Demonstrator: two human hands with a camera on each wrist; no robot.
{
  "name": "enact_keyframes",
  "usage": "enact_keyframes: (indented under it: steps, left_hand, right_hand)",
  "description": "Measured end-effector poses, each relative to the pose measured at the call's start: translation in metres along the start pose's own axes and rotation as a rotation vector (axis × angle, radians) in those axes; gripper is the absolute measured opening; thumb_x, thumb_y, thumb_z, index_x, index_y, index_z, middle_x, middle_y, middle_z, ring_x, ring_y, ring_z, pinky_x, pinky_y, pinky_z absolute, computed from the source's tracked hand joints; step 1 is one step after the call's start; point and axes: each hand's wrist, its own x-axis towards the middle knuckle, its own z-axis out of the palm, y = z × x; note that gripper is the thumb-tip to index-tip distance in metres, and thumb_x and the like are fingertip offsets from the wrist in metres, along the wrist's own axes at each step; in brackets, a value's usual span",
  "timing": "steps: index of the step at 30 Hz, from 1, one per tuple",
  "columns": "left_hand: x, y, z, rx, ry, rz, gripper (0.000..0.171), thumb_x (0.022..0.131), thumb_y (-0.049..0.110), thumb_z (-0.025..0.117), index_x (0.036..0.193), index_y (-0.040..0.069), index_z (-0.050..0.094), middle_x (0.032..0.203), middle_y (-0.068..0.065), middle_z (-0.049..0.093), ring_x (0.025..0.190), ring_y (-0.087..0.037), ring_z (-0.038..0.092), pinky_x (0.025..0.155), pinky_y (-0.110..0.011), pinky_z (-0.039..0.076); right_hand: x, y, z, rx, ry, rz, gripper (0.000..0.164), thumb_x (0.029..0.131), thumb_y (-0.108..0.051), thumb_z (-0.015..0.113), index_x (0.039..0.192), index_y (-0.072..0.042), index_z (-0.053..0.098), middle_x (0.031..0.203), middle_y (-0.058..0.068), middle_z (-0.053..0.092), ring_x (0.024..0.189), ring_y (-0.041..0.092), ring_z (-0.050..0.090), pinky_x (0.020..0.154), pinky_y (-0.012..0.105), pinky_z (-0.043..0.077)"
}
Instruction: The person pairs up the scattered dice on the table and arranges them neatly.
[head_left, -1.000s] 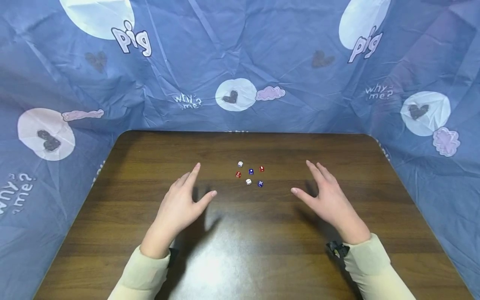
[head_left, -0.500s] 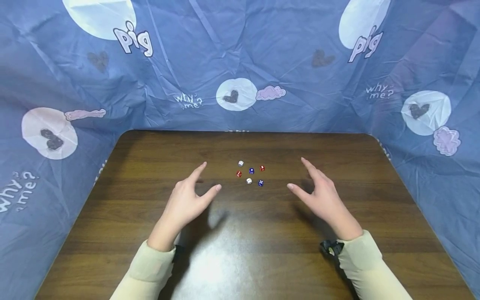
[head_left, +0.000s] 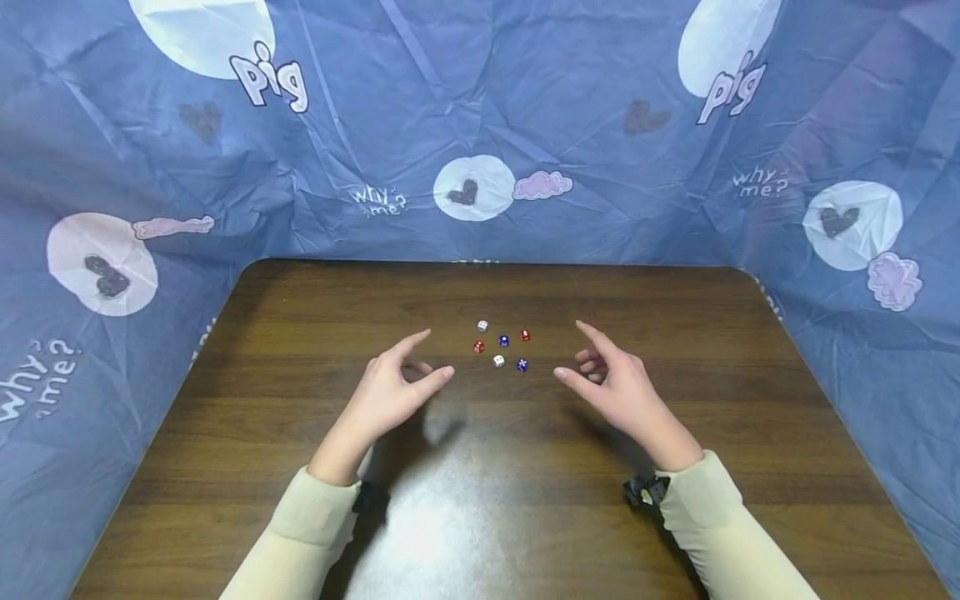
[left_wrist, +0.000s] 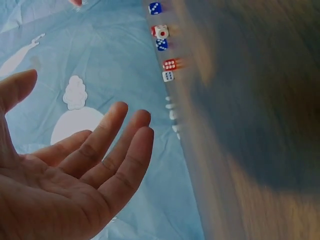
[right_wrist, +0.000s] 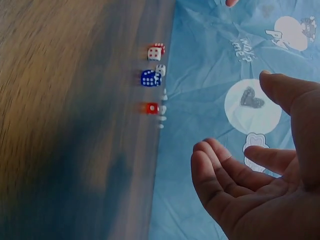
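Observation:
Several small dice lie in a loose cluster on the brown wooden table (head_left: 480, 292). Among them are a white die (head_left: 482, 326) at the back, a red die (head_left: 478, 347) on the left, a second red die (head_left: 525, 335), a blue die (head_left: 504, 340), a nearer white die (head_left: 498, 361) and a nearer blue die (head_left: 522, 365). My left hand (head_left: 390, 392) hovers left of the cluster, thumb and fingers apart, holding nothing. To the right, my right hand (head_left: 618, 387) is held above the table with its fingers loosely bent and nothing in them. Neither hand touches a die.
A blue printed cloth (head_left: 480, 108) hangs behind the table and along both sides. Light glares on the near part of the tabletop. A dark strap (head_left: 647, 492) sits at the right wrist, below the pale sleeve (head_left: 697, 492).
Both hands have moved inward, toward the dice and each other. The fingers of both hands have bent a little more. The dice lie as before.

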Motion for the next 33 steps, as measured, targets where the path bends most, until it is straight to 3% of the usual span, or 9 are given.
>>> enact_keyframes:
  steps: [5, 12, 19, 26, 33]
  left_hand:
    - [0.007, 0.000, 0.004, -0.029, -0.007, -0.040, 0.069, 0.090, 0.035, 0.077, 0.148, 0.009, 0.051, 0.089, -0.004, 0.073, 0.085, -0.020, 0.069, 0.082, -0.042, 0.055]
    - [0.016, 0.000, 0.012, -0.115, -0.045, -0.149, 0.064, 0.092, 0.032, 0.075, 0.146, 0.006, 0.052, 0.085, -0.015, 0.073, 0.075, -0.037, 0.070, 0.065, -0.032, 0.054]
    - [0.026, -0.001, 0.020, -0.186, -0.088, -0.180, 0.062, 0.093, 0.023, 0.076, 0.145, 0.002, 0.052, 0.091, -0.021, 0.073, 0.074, -0.039, 0.071, 0.062, -0.029, 0.055]
    - [0.041, -0.002, 0.030, -0.265, -0.118, -0.218, 0.059, 0.093, 0.015, 0.075, 0.144, -0.001, 0.052, 0.094, -0.026, 0.072, 0.068, -0.038, 0.072, 0.057, -0.037, 0.062]
    - [0.055, -0.005, 0.034, -0.235, -0.158, -0.249, 0.055, 0.093, 0.013, 0.076, 0.143, 0.000, 0.055, 0.092, -0.023, 0.073, 0.066, -0.034, 0.073, 0.059, -0.040, 0.063]
  right_hand:
    - [0.005, -0.002, 0.006, 0.037, -0.008, 0.000, 0.076, 0.089, -0.036, 0.082, 0.151, -0.011, 0.047, 0.090, 0.004, 0.071, 0.079, 0.014, 0.068, 0.073, 0.035, 0.061]
    - [0.010, -0.004, 0.016, 0.058, -0.070, 0.029, 0.074, 0.089, -0.042, 0.080, 0.148, -0.008, 0.051, 0.081, -0.005, 0.071, 0.072, 0.011, 0.068, 0.069, 0.036, 0.057]
    - [0.015, -0.009, 0.027, 0.088, -0.086, 0.023, 0.064, 0.090, -0.032, 0.081, 0.143, -0.007, 0.056, 0.078, -0.006, 0.072, 0.068, 0.013, 0.067, 0.062, 0.033, 0.056]
    - [0.020, -0.013, 0.037, 0.117, -0.078, 0.047, 0.061, 0.090, -0.030, 0.081, 0.142, -0.006, 0.058, 0.076, -0.005, 0.071, 0.064, 0.015, 0.065, 0.055, 0.032, 0.053]
    - [0.020, -0.015, 0.044, 0.146, -0.084, 0.072, 0.061, 0.090, -0.028, 0.081, 0.141, -0.004, 0.058, 0.075, -0.004, 0.071, 0.059, 0.017, 0.062, 0.049, 0.033, 0.051]
